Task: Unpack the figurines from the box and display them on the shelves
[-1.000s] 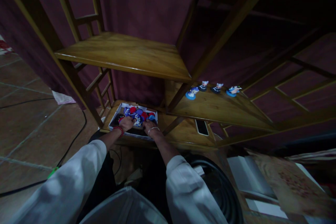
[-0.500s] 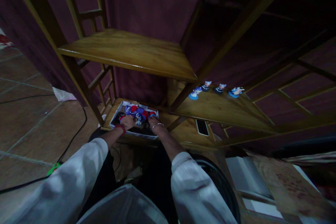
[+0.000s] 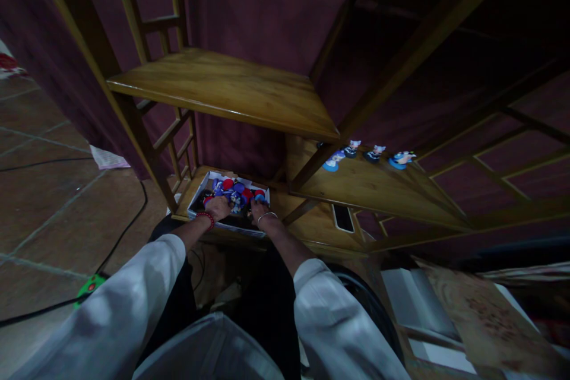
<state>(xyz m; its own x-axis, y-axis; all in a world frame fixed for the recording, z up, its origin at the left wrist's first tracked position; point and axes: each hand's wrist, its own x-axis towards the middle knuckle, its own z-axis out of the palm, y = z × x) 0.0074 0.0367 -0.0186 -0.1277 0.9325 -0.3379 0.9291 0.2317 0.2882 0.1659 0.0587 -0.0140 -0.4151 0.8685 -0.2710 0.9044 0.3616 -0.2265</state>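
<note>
A shallow white box (image 3: 203, 183) on the low wooden shelf holds several small figurines with blue, purple, red and black parts. My left hand (image 3: 218, 208), with a red bead bracelet at the wrist, reaches in over the front left side. Its fingers are curled against a blue-and-white figurine (image 3: 236, 203). Inside the right end of the box is my right hand (image 3: 259, 210), with a silver bangle behind it. Those fingers are bent down by a small dark piece, and what they hold is hidden. A red and blue piece (image 3: 259, 195) lies just beyond them.
Several figurines stand on the raised shelf (image 3: 387, 187) to the right. A phone (image 3: 342, 218) lies on the lower shelf. Another wooden shelf (image 3: 222, 86) overhangs the box. A cable with a green socket block (image 3: 90, 288) runs over the floor; a black round rim (image 3: 374, 297) is at right.
My right hand has shifted slightly down and toward the front of the box. The left hand stays at nearly the same spot. The camera view has moved a little.
</note>
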